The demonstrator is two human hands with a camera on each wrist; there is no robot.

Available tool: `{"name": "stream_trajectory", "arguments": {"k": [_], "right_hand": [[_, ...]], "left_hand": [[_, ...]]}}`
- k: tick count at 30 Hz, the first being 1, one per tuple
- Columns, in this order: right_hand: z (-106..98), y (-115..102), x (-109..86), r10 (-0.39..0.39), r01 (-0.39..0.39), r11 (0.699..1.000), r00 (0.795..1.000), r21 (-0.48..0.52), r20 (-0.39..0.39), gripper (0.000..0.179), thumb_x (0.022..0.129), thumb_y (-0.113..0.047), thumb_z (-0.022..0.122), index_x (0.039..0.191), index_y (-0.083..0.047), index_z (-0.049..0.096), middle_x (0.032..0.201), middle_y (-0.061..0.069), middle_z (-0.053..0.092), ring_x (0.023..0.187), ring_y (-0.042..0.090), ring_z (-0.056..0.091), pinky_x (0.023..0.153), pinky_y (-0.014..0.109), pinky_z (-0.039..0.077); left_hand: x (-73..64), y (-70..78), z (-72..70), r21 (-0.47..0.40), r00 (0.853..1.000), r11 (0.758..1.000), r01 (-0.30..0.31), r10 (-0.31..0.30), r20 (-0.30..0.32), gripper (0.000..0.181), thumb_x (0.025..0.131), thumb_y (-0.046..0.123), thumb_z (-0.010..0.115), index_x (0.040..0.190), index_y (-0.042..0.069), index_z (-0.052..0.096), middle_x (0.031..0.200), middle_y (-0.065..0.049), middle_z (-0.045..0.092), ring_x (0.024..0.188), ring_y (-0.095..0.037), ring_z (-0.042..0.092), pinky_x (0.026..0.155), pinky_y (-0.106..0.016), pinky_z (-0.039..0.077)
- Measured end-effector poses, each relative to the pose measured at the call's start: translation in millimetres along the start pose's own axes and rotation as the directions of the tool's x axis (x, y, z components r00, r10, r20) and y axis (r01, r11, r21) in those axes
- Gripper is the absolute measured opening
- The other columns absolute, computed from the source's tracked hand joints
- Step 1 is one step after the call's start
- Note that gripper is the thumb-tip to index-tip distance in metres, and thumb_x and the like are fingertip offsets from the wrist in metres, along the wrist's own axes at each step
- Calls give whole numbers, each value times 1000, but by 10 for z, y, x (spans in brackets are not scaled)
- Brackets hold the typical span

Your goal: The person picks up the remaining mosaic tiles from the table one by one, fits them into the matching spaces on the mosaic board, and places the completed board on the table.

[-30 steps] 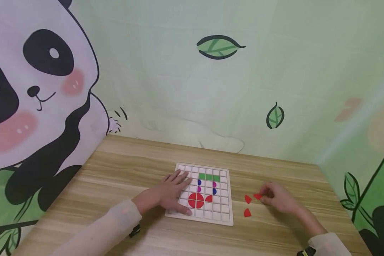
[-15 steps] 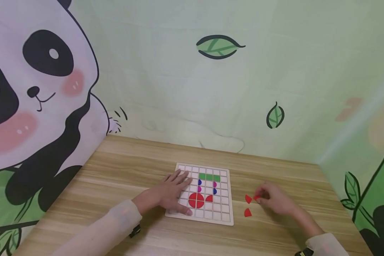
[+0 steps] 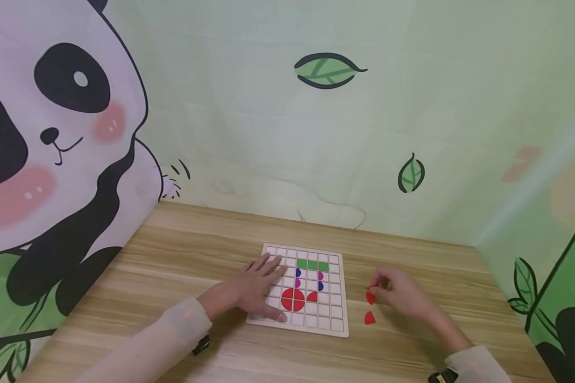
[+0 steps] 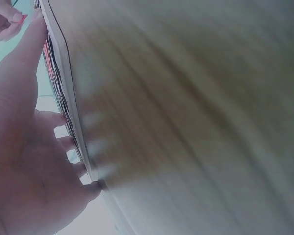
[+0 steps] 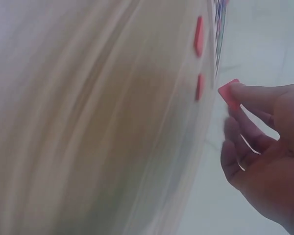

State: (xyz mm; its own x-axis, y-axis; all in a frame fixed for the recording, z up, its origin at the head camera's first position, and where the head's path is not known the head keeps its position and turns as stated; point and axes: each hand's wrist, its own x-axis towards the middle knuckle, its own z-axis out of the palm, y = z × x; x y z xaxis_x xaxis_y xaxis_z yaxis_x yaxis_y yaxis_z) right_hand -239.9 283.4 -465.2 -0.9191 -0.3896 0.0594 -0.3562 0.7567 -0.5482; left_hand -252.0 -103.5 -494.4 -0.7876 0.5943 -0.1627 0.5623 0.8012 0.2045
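Observation:
A white gridded board (image 3: 327, 325) lies on the wooden table. My left hand (image 3: 257, 290) rests on the board's left part with its fingers spread straight. Right of the board, my right hand (image 3: 397, 290) pinches a red quarter-circle piece (image 5: 230, 93) between thumb and fingertips, raised off the table. Below it lie two loose red quarter-circle pieces, a farther one (image 3: 371, 299) partly overlapped by the hand and a nearer one (image 3: 370, 318). On the board sit a green strip (image 3: 312, 265), a red circle of quarters (image 3: 293, 300), a lone red quarter (image 3: 312, 297), and blue and magenta half-circles.
The wooden tabletop (image 3: 196, 234) extends around the board on all sides. A pale green cloth wall (image 3: 249, 133) with printed leaves rises behind it, and a panda print (image 3: 72, 133) covers the left side.
My right hand has picked up one red quarter-circle piece and moved left with it, over the other loose red pieces. The left hand stays in place on the board.

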Motion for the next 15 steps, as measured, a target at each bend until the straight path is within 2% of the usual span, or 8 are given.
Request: {"name": "stream_trajectory", "arguments": {"k": [3, 5, 11, 15], "right_hand": [[68, -110, 70, -37, 37, 999, 999, -9, -20, 13, 89, -12, 75, 84, -18, 64, 73, -7, 58, 65, 11, 52, 53, 25, 46], [128, -179, 117, -34, 34, 999, 999, -8, -13, 13, 90, -13, 74, 84, -19, 64, 72, -7, 58, 65, 11, 53, 53, 24, 46], [332, -354, 230, -4, 4, 1000, 999, -1, 46, 13, 91, -18, 74, 87, -24, 63, 81, -10, 60, 75, 11, 56, 63, 25, 50], [441, -446, 292, -66, 64, 997, 996, 36, 62, 12, 91, -17, 74, 90, -23, 64, 85, -11, 60, 80, 13, 56, 69, 25, 52]], "left_hand": [[-4, 4, -12, -3, 1000, 1000, -2, 2, -2, 124, 67, 93, 51, 161, 21, 15, 167, -7, 2, 152, -36, -2, 119, -59, 11], [-6, 7, -19, -2, 1000, 1000, -4, 4, -4, 123, 67, 92, 52, 161, 20, 15, 167, -7, 2, 152, -37, -2, 119, -59, 11], [-8, 6, -19, 4, 1000, 1000, -10, 10, -7, 123, 68, 92, 51, 161, 19, 16, 167, -8, 3, 152, -37, -1, 119, -60, 12], [-5, 7, -13, 7, 1000, 1000, -5, 5, -4, 124, 67, 93, 51, 161, 20, 16, 167, -8, 3, 152, -37, -1, 119, -59, 12]]}}
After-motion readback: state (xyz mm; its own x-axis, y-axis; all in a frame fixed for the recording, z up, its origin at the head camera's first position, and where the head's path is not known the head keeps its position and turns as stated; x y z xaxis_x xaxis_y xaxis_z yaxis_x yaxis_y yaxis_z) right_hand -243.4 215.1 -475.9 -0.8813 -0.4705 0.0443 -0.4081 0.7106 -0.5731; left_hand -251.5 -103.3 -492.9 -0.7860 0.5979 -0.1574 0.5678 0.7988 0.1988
